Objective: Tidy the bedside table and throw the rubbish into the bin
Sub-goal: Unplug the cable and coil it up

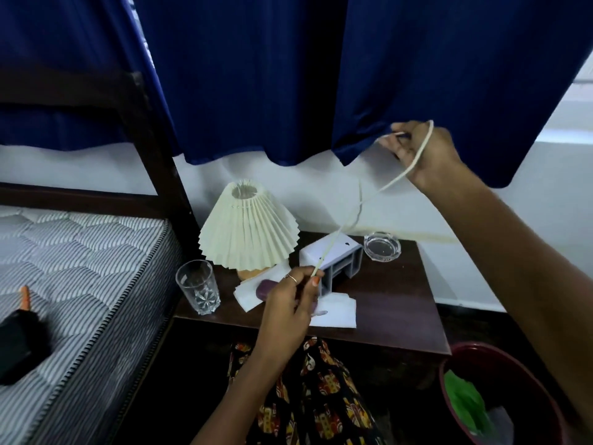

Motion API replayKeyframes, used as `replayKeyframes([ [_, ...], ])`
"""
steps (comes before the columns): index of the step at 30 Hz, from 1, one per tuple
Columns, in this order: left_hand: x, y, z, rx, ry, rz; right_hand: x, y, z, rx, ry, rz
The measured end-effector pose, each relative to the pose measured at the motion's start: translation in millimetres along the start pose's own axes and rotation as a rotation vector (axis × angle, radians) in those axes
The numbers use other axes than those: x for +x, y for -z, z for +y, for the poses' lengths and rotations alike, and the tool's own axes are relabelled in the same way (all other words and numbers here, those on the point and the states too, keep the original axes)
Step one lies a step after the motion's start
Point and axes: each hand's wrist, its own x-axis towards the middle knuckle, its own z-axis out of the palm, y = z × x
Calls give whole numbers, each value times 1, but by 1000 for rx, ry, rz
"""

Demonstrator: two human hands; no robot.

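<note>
A white cord point(390, 183) stretches between both my hands above the dark wooden bedside table point(394, 300). My right hand point(420, 152) is raised in front of the blue curtain, with the cord looped over it and an end pinched in its fingers. My left hand point(290, 303) pinches the cord's lower part just over the table. On the table stand a cream pleated lamp point(247, 229), a drinking glass point(197, 287), a white plastic organiser point(333, 261), a glass ashtray point(382, 245), white tissues point(337, 311) and a purple object point(264, 288) partly hidden by my left hand.
A dark red bin point(500, 399) holding green and clear wrappers stands at the lower right of the table. A striped mattress point(80, 268) lies to the left, with a black object point(19, 345) and an orange item on it. A blue curtain point(288, 75) hangs behind.
</note>
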Motion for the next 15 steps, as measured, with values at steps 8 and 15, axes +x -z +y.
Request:
replayKeyframes([
  [8,-4,0,23,216,-113,35,-85,36,-88,224,526,-128],
  [15,-23,15,59,91,-165,129,-132,70,-127,-194,831,-126],
])
